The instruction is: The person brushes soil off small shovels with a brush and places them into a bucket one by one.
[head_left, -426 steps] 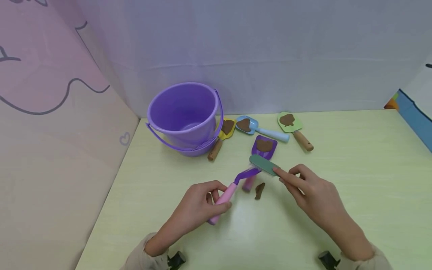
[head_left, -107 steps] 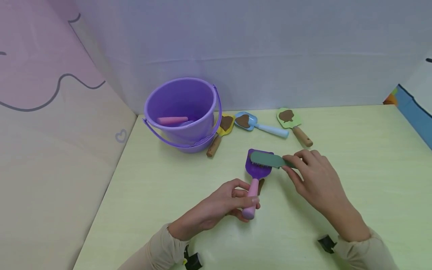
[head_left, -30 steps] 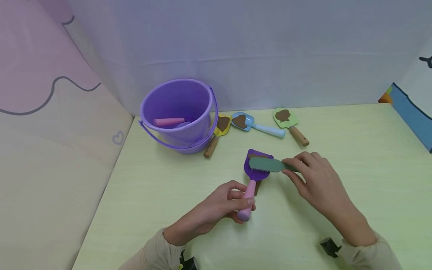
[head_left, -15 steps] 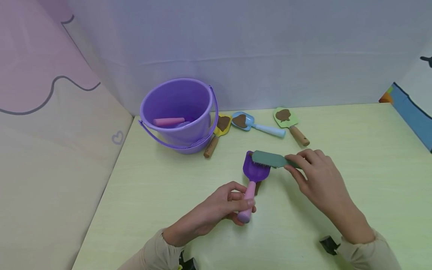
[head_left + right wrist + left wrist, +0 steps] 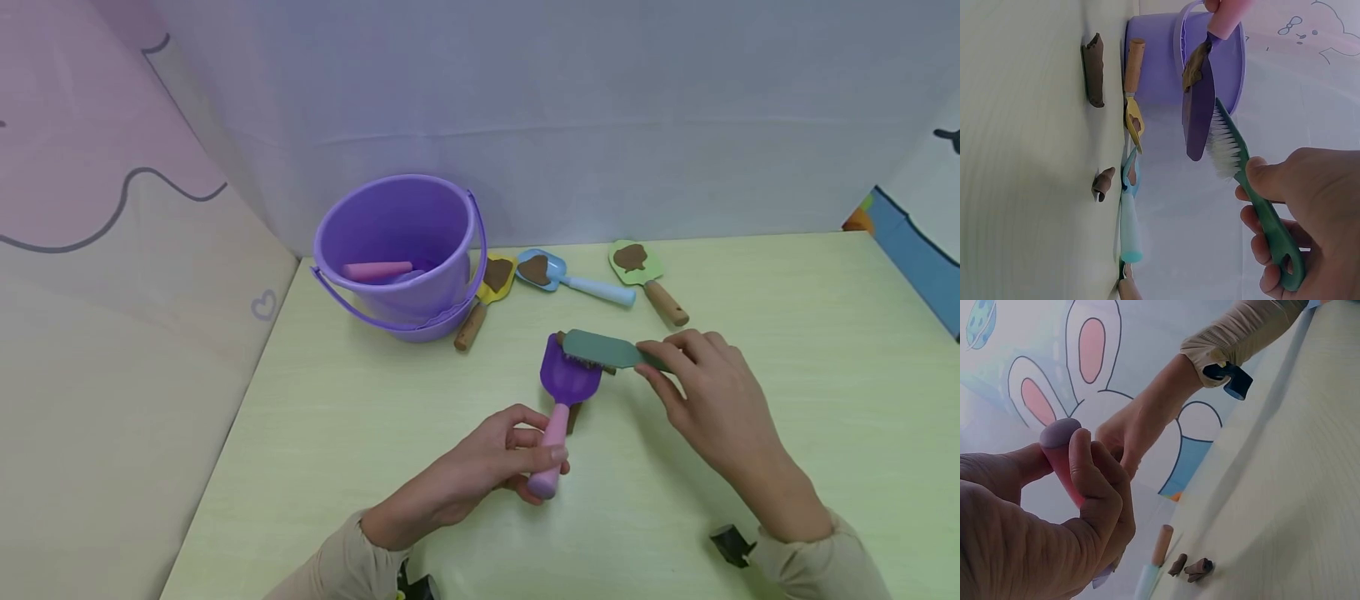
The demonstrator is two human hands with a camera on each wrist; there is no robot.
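Observation:
My left hand grips the pink handle of a purple toy shovel, held above the table with its blade pointing away. My right hand pinches the handle of a green brush, whose white bristles touch the blade. A little brown shows at the blade's far edge, and a brown patch clings to its other face in the right wrist view. Below, a curled brown piece lies partly hidden under the shovel. A second brown piece lies on the table too.
A purple bucket stands at the back left, a pink-handled tool inside. Along the back edge lie a yellow shovel, a blue shovel and a green shovel, each with a brown patch on its blade.
Earlier, my left hand held another pink-handled tool, which now appears inside the bucket. Over the last second, the brush has shifted up and right, and the brown patch on the blade has mostly gone.

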